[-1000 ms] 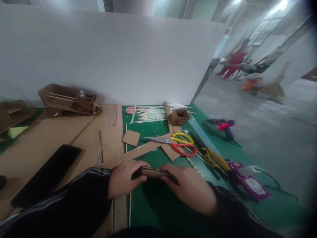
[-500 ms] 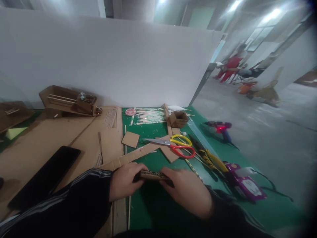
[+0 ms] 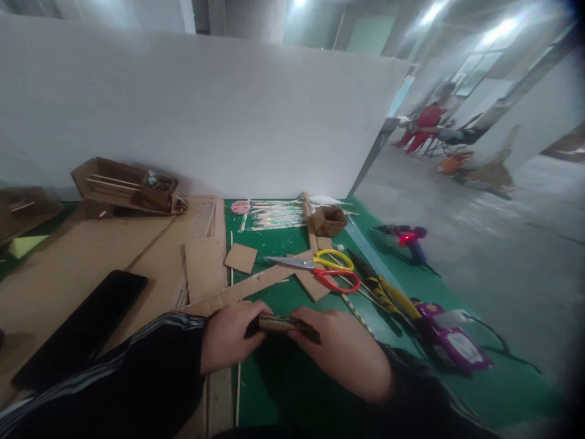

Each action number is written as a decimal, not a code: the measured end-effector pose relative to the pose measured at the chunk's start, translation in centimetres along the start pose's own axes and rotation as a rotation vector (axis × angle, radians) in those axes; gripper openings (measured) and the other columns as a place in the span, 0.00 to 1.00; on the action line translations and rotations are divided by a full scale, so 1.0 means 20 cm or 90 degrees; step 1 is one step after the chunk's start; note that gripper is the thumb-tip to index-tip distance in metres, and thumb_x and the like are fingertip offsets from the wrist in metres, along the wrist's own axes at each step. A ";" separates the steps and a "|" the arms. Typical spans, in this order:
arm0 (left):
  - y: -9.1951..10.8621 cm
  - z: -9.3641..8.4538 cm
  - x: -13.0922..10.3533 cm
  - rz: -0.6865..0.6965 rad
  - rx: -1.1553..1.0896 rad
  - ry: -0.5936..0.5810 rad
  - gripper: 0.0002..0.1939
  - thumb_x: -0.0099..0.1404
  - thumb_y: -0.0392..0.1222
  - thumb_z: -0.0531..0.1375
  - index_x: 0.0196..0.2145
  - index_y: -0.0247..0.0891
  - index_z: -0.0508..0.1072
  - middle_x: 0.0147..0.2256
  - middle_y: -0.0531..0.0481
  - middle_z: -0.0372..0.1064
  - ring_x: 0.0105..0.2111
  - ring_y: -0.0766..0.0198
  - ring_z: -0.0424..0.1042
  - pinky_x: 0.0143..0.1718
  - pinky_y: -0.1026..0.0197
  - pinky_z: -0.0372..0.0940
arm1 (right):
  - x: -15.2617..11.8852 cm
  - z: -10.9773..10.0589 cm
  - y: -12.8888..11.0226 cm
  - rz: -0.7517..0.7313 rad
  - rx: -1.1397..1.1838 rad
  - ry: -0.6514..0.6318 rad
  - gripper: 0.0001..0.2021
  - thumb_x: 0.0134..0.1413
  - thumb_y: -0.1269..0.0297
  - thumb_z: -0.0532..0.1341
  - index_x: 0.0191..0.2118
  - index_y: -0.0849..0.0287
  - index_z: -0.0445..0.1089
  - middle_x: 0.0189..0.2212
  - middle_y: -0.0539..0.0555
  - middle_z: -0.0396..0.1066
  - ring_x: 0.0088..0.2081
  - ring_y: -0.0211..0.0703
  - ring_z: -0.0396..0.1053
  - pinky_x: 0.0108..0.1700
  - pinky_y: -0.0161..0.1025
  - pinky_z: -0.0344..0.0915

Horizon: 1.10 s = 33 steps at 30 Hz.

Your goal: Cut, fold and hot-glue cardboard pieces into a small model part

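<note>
Cardboard piece [image 3: 276, 323] lies pinched between both hands' fingers [image 3: 261, 308].

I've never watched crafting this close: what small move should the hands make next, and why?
Perhaps tilt the cardboard slightly: the left hand and the right hand pinch its ends, and it shows nearly edge-on, so its broad faces can hardly be checked.

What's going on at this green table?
Someone's left hand and right hand are pinching a small piece of cardboard between them, low over the green tabletop. Just beyond lie scissors with one yellow and one red handle, partly over cardboard scraps. A small open cardboard box sits farther back, and a black phone lies over on the left.
</note>
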<state>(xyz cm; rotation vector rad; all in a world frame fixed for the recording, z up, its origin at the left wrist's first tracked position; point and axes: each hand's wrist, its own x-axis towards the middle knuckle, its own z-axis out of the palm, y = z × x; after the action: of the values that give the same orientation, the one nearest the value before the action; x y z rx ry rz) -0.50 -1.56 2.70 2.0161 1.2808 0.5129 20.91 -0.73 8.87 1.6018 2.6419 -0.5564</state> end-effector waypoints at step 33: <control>0.01 -0.05 0.02 -0.065 -0.187 0.010 0.15 0.62 0.50 0.61 0.44 0.41 0.76 0.41 0.47 0.77 0.45 0.52 0.73 0.47 0.55 0.65 | -0.02 -0.07 0.14 0.009 -0.090 -0.076 0.10 0.58 0.63 0.60 0.45 0.55 0.71 0.37 0.57 0.78 0.38 0.56 0.76 0.37 0.46 0.65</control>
<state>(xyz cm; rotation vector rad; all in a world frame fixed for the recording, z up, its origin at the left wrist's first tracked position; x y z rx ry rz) -0.72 -0.95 3.52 1.6987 1.2313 0.6298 23.67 0.55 9.33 1.4972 2.5200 -0.4387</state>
